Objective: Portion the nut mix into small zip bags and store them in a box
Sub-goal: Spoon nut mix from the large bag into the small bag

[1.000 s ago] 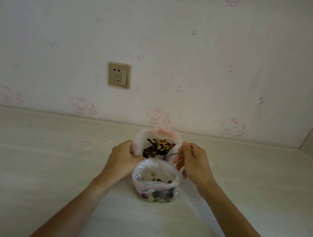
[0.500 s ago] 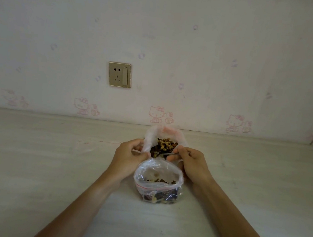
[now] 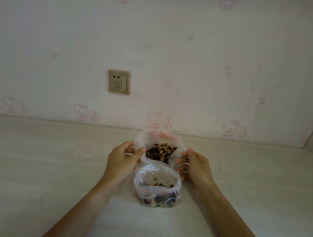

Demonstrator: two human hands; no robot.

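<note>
Just behind the small zip bag (image 3: 157,184), touching its far rim, a larger plastic bag (image 3: 157,140) stands open on the pale surface (image 3: 29,162), holding the nut mix (image 3: 160,151): tan nuts on top, darker pieces below. Small zip bag is clear with a red line along its zip strip, mouth open and upright; a shallow layer of mix sits in its bottom, dark and light pieces showing through the plastic. Left hand (image 3: 122,158) is left of the zip bag and a bit behind it, fingers (image 3: 139,153) curled, pinching the left rim of the larger bag. Right hand (image 3: 195,166) is right of the zip bag and behind, fingers (image 3: 183,161) pinched narrow on the thin metal handle of a spoon (image 3: 174,157); spoon end reaches into the nut mix. Neither hand touches the zip bag's contents. Well behind the zip bag, on the wall, a wall socket (image 3: 118,82) with a switch. Wallpaper (image 3: 198,55) has faint pink cartoon cat prints; no readable writing anywhere.
</note>
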